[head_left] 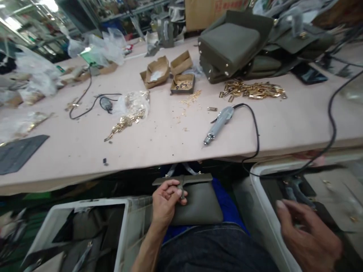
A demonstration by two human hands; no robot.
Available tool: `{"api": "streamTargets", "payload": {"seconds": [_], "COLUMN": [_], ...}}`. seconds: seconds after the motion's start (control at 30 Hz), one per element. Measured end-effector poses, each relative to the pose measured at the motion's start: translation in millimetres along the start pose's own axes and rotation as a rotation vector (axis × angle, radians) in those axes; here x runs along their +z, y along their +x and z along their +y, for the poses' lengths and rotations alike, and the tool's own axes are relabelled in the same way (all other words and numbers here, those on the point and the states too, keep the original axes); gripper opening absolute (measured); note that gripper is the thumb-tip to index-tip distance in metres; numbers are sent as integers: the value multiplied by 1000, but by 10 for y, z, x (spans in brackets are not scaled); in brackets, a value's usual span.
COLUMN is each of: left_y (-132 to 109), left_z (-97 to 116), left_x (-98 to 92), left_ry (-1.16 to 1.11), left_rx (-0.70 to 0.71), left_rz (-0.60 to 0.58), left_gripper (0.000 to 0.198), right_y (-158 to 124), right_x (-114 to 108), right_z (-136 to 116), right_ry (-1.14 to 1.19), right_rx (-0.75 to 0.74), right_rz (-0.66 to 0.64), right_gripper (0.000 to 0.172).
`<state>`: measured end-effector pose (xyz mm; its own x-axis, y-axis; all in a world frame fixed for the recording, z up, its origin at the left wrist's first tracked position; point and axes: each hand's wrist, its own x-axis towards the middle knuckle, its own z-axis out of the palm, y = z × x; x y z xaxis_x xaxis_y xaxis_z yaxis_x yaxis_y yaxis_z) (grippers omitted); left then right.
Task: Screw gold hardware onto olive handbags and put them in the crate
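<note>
A grey-green handbag [198, 204] lies across my lap, its flap edge toward the table. My left hand [166, 200] is closed at the bag's top left, pinching a small narrow tab [181, 189] between thumb and fingers. Light straps with gold-coloured fittings run from the bag's top edge under the table. Off to the right, my right hand [310, 232] hovers over a white bin [256, 189] that contains bag parts. It is blurred, with the thumb apart from the curled fingers, and I see nothing in it.
On the table [159, 147] lies an electric screwdriver [219, 124], its black cord trailing right. Behind it are gold buckles [255, 90], small boxes [183, 84] of tiny hardware and stacked bags [232, 45]. Another white bin [124, 211] with bags stands at my left.
</note>
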<state>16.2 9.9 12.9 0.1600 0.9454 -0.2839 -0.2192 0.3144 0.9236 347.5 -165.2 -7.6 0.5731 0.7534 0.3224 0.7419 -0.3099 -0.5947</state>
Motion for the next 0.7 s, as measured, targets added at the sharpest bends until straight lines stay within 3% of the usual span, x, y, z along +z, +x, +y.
{"api": "streamTargets", "payload": {"seconds": [0.03, 0.07, 0.17, 0.23, 0.37, 0.47, 0.57, 0.7], "left_y": [-20, -41, -105, -156, -212, -135, 15, 126], "left_z": [3, 14, 70, 106, 197, 313, 407, 367], "left_x": [0, -2, -23, -56, -206, -369, -487, -470], "left_ry": [-6, -14, -28, -30, -56, -88, -143, -172], "left_rx": [10, 18, 45, 55, 43, -14, -114, -130], "left_rz": [-4, -9, -10, 6, 60, 111, 120, 133], "left_gripper": [41, 40, 36, 34, 37, 40, 44, 45], "right_y": [27, 39, 23, 9, 40, 96, 153, 175], "right_x": [124, 282, 830, 1127, 1392, 1417, 1419, 1422], "right_z": [-248, -497, -1105, -1316, -1363, -1315, -1323, -1368], "right_ry": [53, 197, 443, 485, 627, 705, 719, 702], "right_rx": [-34, -65, 11, 91, 144, 176, 181, 208], "right_rz": [-54, -220, -685, -804, -857, -851, -924, -964], "right_gripper": [37, 42, 84, 92, 86, 81, 80, 82]}}
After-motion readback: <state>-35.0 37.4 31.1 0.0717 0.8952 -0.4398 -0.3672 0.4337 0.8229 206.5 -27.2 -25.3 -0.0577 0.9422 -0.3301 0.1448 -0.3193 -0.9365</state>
